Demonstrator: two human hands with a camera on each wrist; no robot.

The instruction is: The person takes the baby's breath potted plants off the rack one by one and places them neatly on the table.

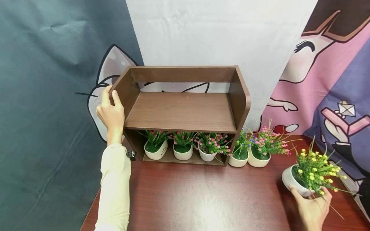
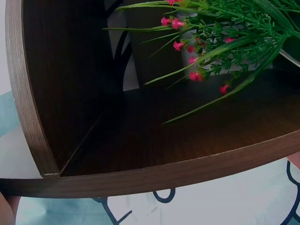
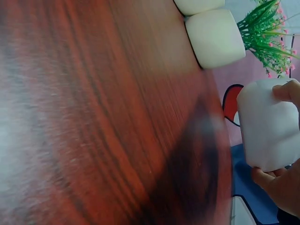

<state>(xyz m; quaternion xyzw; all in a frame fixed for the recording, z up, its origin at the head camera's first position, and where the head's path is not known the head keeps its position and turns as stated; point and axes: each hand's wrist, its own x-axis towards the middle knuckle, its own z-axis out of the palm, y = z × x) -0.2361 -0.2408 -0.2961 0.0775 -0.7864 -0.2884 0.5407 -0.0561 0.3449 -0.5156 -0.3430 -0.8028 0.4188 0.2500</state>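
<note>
My left hand grips the left side panel of a brown two-tier shelf, fingers over its top edge. At the right, my right hand pinches a white pot with yellow flowers; in the right wrist view the thumb and fingers lie on opposite sides of the pot. The pot is tilted, its plant leaning right. Pink-flowered plants in pots stand in the lower tier; the left wrist view shows pink flowers inside the shelf.
Right of the shelf, a blue-flowered pot and a pink-flowered pot stand side by side on the reddish table. Printed cloths hang behind and at both sides. The shelf's upper tier has a flat board.
</note>
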